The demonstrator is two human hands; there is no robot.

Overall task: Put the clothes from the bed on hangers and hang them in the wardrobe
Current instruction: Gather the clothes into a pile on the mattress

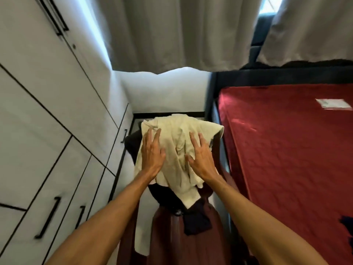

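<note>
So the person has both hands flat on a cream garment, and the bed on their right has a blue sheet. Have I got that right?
Not quite. The head view shows that the sheet on the bed is red, not blue. The rest holds: the left hand and the right hand both lie flat on the cream garment, and the bed is on the person's right.

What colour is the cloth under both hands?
The cloth is pale cream, plain with no pattern. The head view, the only one, shows it best.

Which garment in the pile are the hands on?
The cream garment, topmost in the pile: the left hand and right hand lie flat on it. The dark garment and maroon garment lie beneath.
</note>
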